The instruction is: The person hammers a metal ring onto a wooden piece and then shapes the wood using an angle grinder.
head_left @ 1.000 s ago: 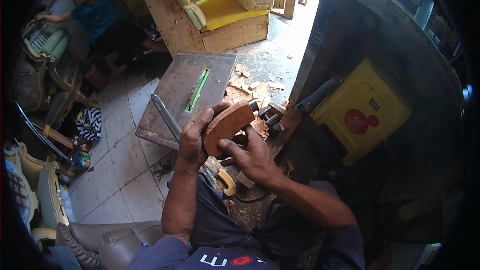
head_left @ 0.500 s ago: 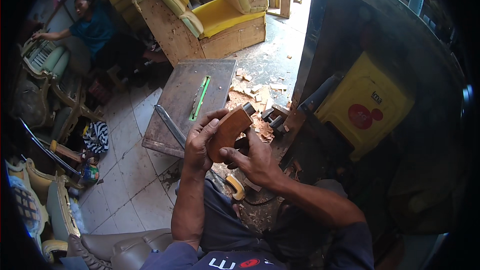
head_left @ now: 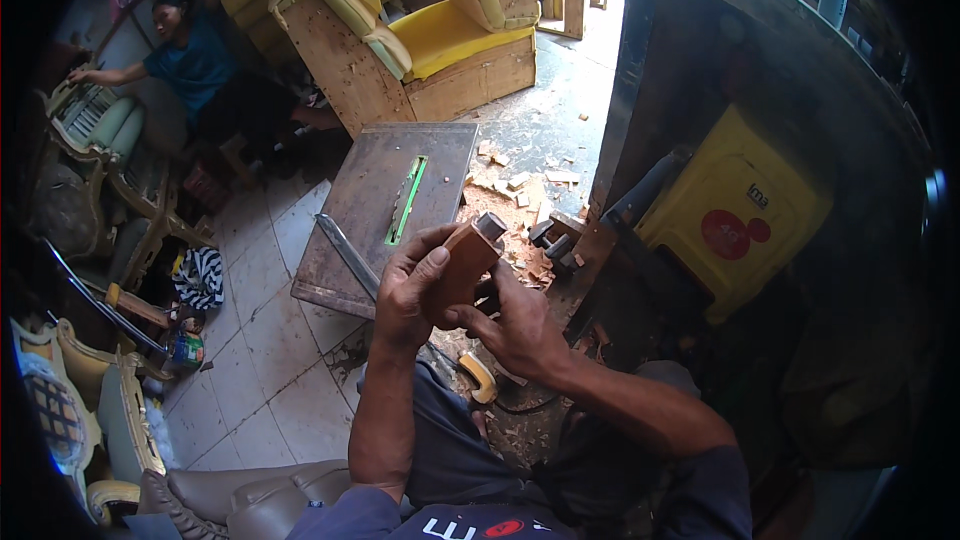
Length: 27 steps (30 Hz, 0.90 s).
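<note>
Between my two hands, above my lap, is a reddish-brown wooden piece (head_left: 466, 270) with a dark, blunt upper end. My left hand (head_left: 408, 290) grips its left side, thumb lying along the face. The fingers of my right hand (head_left: 522, 328) close on its lower right side, the thumb near the bottom edge. Part of the wood is hidden behind the fingers. Below my hands is the yellow handle (head_left: 480, 378) of what looks like a handsaw. Its long grey blade (head_left: 345, 252) slants up to the left, passing behind my left hand and over a table edge.
Ahead stands a low dark table (head_left: 350, 210) with a green-edged slot and blade. Wood chips (head_left: 520, 190) litter the floor beside it, near dark metal tools (head_left: 555, 240). A yellow plastic stool (head_left: 740, 215) leans at right. An unfinished armchair (head_left: 440, 50) and a seated person (head_left: 195, 65) are farther back.
The wooden piece has tilted and turned slightly in my hands, so its dark end shows more toward me. Both hands keep their hold. The whole view has shifted a little.
</note>
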Each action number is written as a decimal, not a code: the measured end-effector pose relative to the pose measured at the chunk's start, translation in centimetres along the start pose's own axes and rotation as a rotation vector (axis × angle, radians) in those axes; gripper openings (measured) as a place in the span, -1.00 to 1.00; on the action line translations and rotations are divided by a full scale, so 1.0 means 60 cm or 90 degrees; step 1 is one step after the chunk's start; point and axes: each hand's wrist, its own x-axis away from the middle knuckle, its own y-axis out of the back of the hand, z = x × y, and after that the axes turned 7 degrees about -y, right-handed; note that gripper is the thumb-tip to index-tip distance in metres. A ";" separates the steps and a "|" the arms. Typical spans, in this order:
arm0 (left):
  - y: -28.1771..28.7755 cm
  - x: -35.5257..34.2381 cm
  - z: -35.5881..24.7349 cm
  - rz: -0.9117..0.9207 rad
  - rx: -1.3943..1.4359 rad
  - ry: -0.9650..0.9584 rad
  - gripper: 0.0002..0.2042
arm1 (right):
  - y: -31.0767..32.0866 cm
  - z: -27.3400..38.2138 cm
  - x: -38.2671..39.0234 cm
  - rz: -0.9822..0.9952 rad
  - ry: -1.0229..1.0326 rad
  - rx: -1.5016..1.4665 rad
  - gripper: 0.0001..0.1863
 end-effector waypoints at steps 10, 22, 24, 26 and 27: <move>0.000 0.007 0.002 0.006 -0.061 -0.046 -0.55 | 0.011 0.003 0.000 -0.034 0.094 0.147 -0.44; 0.003 0.010 -0.001 0.024 -0.036 -0.056 -0.53 | 0.007 -0.012 -0.001 -0.046 0.143 0.165 -0.35; -0.002 0.011 -0.004 0.027 -0.025 -0.061 -0.54 | 0.011 -0.009 0.000 -0.050 0.136 0.176 -0.38; 0.001 0.013 -0.008 0.038 -0.016 -0.053 -0.53 | 0.015 -0.003 0.000 -0.056 0.128 0.179 -0.48; 0.002 0.014 -0.007 0.035 -0.017 -0.060 -0.52 | 0.015 -0.004 0.000 -0.055 0.132 0.186 -0.48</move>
